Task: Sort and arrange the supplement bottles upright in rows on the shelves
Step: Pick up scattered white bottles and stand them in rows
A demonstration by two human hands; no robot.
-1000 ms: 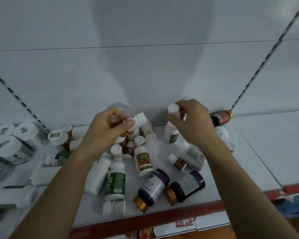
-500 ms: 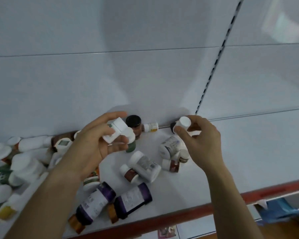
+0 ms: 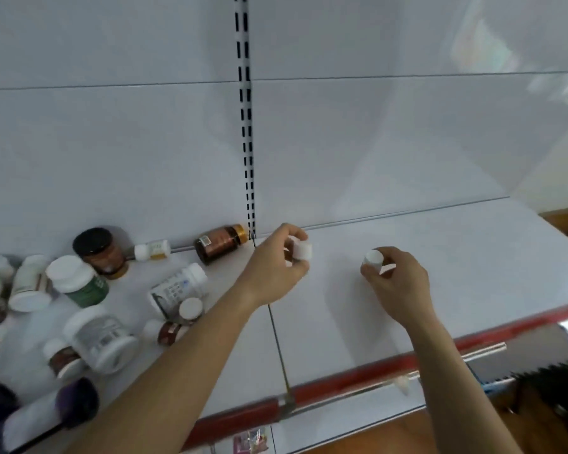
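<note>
The left hand (image 3: 274, 271) curls its fingers round a little plastic bottle with a round white cap (image 3: 302, 251), over the white shelf with a red front edge (image 3: 358, 339). The right hand (image 3: 399, 285) pinches a second little white-capped bottle (image 3: 373, 258) close by. Left of the left hand, a heap of mixed bottles (image 3: 95, 332) lies tipped over on the shelf.

White back panels (image 3: 112, 142), a black-slotted upright (image 3: 245, 126), red-edged shelf (image 3: 456, 257), wooden floor (image 3: 374, 437) beneath
</note>
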